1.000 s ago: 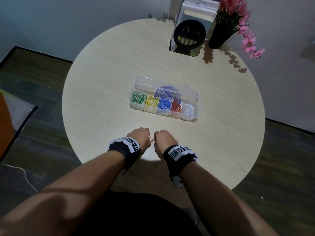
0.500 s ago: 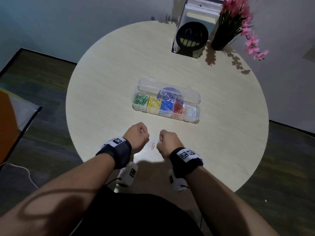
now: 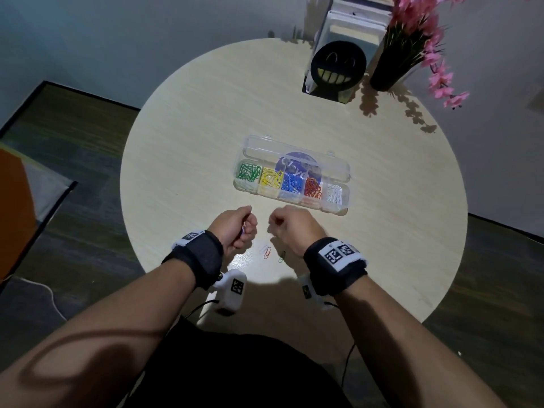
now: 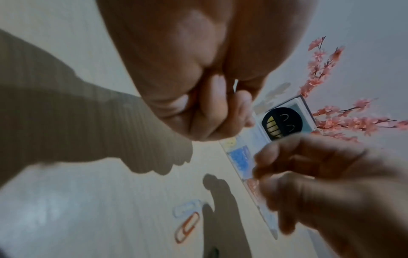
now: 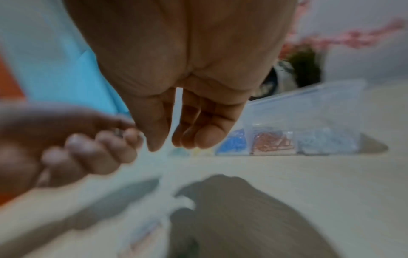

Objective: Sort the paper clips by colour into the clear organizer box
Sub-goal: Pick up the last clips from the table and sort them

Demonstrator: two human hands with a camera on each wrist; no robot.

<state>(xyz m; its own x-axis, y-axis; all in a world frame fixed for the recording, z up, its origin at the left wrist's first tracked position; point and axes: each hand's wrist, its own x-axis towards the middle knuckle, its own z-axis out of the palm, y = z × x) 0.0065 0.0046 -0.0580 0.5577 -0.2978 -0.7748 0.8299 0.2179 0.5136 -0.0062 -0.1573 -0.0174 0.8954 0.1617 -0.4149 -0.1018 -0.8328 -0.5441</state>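
Tabletop: round, pale wood-grain tabletop (image 3: 182, 136), lit brightest near its close edge.
Far edge: a stack of books behind a black smiley-face holder (image 3: 338, 67), and just beside it on the right a dark vase of pink flowers (image 3: 391, 63).
Organizer box: clear organizer box (image 3: 294, 148) near the middle of the tabletop, lid laid open away from the person; five compartments in a row hold, left to right, green, yellow, blue, red and white paper clips.
Left hand: left hand (image 3: 235, 229) raised over the near part of the tabletop, fingers curled into a fist; a small purplish bit shows between the fingers in the head view, and the left wrist view shows a thin pale sliver pinched there, too small to name.
Right hand: right hand (image 3: 293, 229) just beside the left one, apart from it, fingers bent loosely with thumb and fingertips close; the blurred right wrist view shows nothing between them.
Loose clips: white clip (image 3: 265, 249), red clip (image 3: 268, 255) touching it, and green clip (image 3: 281, 257) near them, all lying on the tabletop below and between the hands, well short of the box.
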